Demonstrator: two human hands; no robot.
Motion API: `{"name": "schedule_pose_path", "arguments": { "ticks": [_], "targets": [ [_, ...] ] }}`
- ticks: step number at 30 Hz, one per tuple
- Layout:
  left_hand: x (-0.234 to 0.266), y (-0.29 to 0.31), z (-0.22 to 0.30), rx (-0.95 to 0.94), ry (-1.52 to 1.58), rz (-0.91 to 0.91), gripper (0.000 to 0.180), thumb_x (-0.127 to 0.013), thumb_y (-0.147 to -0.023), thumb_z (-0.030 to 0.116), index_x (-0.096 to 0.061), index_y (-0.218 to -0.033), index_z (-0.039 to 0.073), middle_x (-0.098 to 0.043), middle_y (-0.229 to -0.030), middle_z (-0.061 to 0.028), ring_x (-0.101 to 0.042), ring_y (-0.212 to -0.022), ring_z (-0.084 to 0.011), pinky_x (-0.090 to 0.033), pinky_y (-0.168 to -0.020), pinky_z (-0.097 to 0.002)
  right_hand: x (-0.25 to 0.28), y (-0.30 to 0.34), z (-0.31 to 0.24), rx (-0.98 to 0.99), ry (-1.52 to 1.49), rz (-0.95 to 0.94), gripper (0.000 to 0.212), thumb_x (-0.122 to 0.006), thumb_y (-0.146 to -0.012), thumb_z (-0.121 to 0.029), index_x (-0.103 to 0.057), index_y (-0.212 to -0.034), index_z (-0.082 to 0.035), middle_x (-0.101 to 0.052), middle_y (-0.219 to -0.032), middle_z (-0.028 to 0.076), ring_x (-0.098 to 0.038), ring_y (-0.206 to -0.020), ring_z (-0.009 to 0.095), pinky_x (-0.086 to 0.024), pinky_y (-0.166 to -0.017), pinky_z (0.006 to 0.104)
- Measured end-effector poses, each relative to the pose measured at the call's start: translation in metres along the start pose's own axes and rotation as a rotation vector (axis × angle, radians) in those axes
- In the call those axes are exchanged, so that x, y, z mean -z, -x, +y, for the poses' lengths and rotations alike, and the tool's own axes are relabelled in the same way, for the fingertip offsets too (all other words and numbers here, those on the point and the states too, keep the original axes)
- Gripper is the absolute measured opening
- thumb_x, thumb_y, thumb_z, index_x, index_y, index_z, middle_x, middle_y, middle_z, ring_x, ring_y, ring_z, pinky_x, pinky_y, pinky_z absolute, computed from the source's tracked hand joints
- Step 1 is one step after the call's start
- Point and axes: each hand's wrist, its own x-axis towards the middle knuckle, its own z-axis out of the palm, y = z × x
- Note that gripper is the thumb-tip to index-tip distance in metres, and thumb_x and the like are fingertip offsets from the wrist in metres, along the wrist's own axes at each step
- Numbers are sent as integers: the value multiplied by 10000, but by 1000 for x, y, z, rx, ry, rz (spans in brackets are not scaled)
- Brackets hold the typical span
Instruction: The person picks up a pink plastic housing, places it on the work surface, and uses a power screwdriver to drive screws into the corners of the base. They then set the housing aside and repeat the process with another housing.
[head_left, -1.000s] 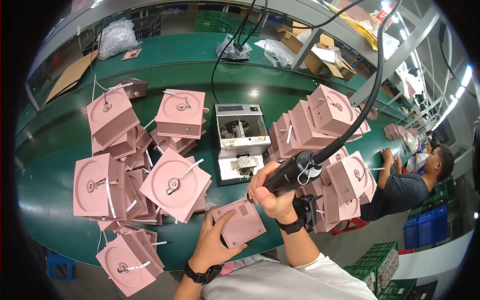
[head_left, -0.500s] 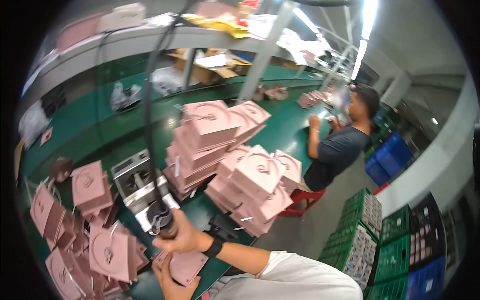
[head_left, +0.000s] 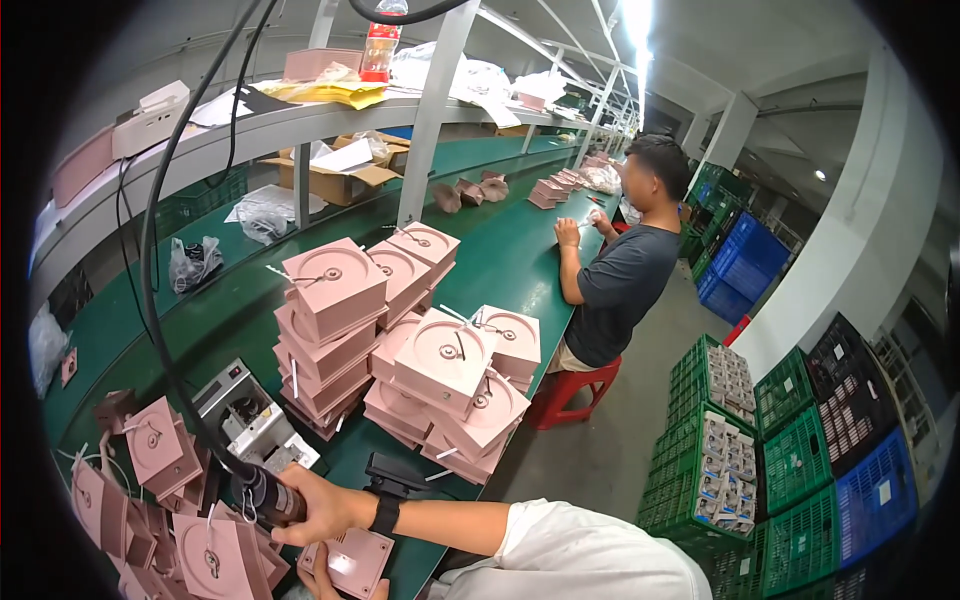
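Observation:
My right hand (head_left: pixel 322 502) is wrapped around a black electric screwdriver (head_left: pixel 270 496) with a thick cable running up from it. A black band circles that wrist. Below, a pink square housing (head_left: pixel 356 562) with small holes near its corners lies face up at the lower edge. My left hand (head_left: pixel 320 577) grips this housing by its left side, partly cut off by the frame. The screwdriver's tip is hidden behind my right hand, so contact with the housing cannot be told. A small grey and white bench machine (head_left: pixel 250 412) stands beyond the screwdriver.
Stacked pink housings (head_left: pixel 335 345) rise in the middle of the green bench (head_left: pixel 490 260); a second pile (head_left: pixel 180 520) crowds the left. A black bracket-like object (head_left: pixel 405 475) lies near my wrist. A co-worker (head_left: pixel 630 250) sits farther along. Green crates (head_left: pixel 680 470) stand right.
The view has swung, so the bench, stacks and co-worker appear farther left. My right hand still holds the screwdriver, and my left hand still holds the housing.

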Motion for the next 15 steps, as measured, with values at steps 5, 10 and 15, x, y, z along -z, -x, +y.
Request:
{"name": "schedule_pose_path", "arguments": {
  "ticks": [5, 10, 15],
  "targets": [
    [6, -1, 7, 85, 102, -88, 970, -915, -668, 160, -460, -1525, 143, -413, -1430, -277, -467, -1337, -429, -437, -1097, -540, 3, -2, -4, -50, -38, 84, 249, -776, -806, -148, -572, -854, -14, -513, -729, -59, -453, -671, 57, -383, -590, 262],
    [0, 5, -3, 87, 158, -16, 959, -911, -652, 194, -470, -1499, 102, -409, -1443, -280, -453, -1351, -414, -427, -1103, -493, -6, -7, 5, 106, -71, 197, 261, -829, -800, -121, -610, -903, -23, -550, -742, -46, -501, -679, 75, -418, -601, 246],
    [0, 2, -15, 0, 46, 5, 955, -945, -577, 253, -546, -1421, 53, -429, -1405, -298, -459, -1316, -488, -419, -1099, -514, 0, 5, -34, -24, -106, 155, 303, -821, -818, -87, -610, -1027, -25, -610, -785, 2, -567, -699, 97, -485, -634, 249]
  ]
}}
